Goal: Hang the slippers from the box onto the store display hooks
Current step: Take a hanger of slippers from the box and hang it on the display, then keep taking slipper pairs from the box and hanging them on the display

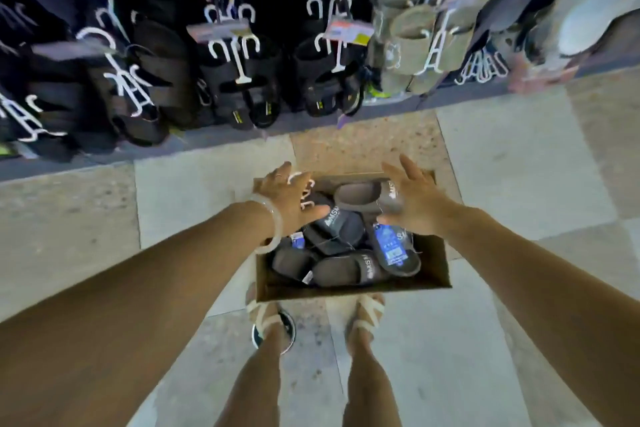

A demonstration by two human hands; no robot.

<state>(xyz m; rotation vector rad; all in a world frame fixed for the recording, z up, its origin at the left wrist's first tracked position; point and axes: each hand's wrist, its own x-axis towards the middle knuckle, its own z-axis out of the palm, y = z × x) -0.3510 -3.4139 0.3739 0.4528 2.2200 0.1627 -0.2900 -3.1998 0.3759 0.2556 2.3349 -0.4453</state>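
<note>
Head view looks straight down on a box [353, 288] standing on the tiled floor [173, 204] just in front of the person's feet; the slippers [346, 243] lie piled inside it, dark ones mostly, with a grey one [360, 196] at the far end. Both hands hover over the far half of the box, palms facing each other, fingers spread wide and straight, holding nothing; the left hand [289, 199] hangs over the far-left corner, the right hand [410, 203] over the far-right side. The grey slipper lies between the two hands and below them, its long axis running across the box from left to right, its strap end toward the right hand; I judge the right hand the nearer to it, though how far above it either hand is I cannot tell. The dark slippers below point in mixed directions; one with a blue tag [389, 244] runs roughly near-to-far under the right wrist. A white hanger [304, 191] shows just beside the left fingers. Beyond the box the display [242, 62] carries rows of hung sandals on white hooks; the reach from box to hooks looks like an upward and forward lift.
</note>
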